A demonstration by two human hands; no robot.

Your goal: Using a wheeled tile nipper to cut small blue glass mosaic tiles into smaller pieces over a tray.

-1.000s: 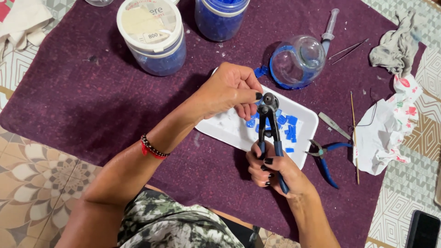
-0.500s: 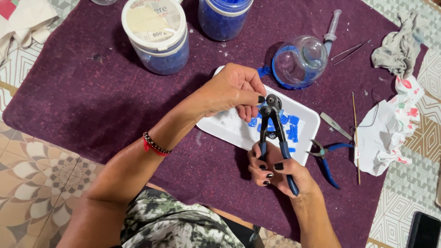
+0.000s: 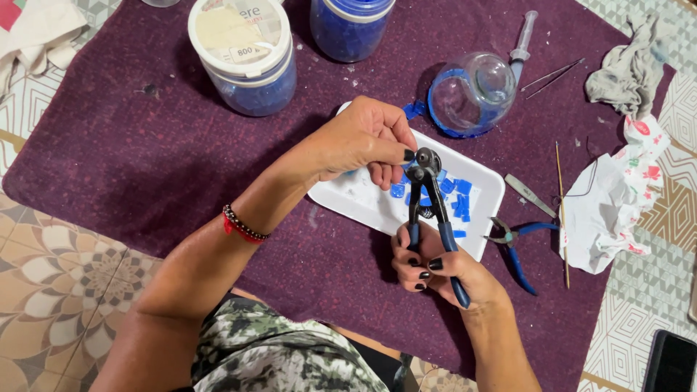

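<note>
Fingers of right hand [image 3: 435, 268] squeezed blue-handled nippers [image 3: 428, 203]; left hand [image 3: 363, 141] fingertips pinched something small at nipper head, over white tray [image 3: 483, 185].

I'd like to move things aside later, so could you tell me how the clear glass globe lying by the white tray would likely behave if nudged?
The glass globe is round and lies on its side, so it would probably roll. The purple cloth under it may slow that. Being thin clear glass, it looks fragile and light.

Tray [image 3: 485, 190] sits on cloth [image 3: 145, 167] (pliers [image 3: 517, 245] right of it).
</note>
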